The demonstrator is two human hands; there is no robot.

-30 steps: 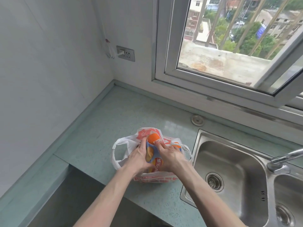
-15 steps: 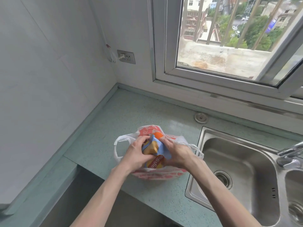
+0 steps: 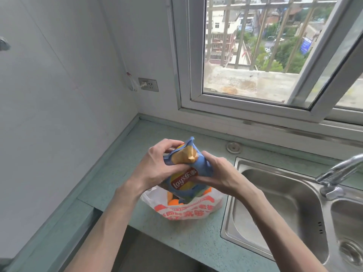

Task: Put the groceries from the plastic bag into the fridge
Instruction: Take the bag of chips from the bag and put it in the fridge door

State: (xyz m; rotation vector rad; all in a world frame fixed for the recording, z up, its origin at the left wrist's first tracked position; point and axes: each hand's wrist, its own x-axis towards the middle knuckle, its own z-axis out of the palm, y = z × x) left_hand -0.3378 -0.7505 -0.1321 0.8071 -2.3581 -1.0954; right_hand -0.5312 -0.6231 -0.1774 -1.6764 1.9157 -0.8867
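Note:
A blue bag of Lay's chips [image 3: 186, 169] is held up above the white plastic bag [image 3: 184, 211] with red print, which sits on the green countertop [image 3: 117, 173]. My left hand [image 3: 157, 165] grips the chip bag's left side and my right hand [image 3: 218, 173] grips its right side. Orange items [image 3: 173, 202] show inside the plastic bag's open mouth, partly hidden by the chip bag. No fridge is in view.
A steel double sink [image 3: 284, 209] with a tap [image 3: 337, 173] lies right of the bag. A wall socket [image 3: 148, 84] with a plug sits on the back wall. An open window [image 3: 265, 55] is above the counter. A recess drops below the counter's front-left edge.
Both hands have lifted the chip bag up out of the plastic bag. The view has tilted upward, showing more of the window.

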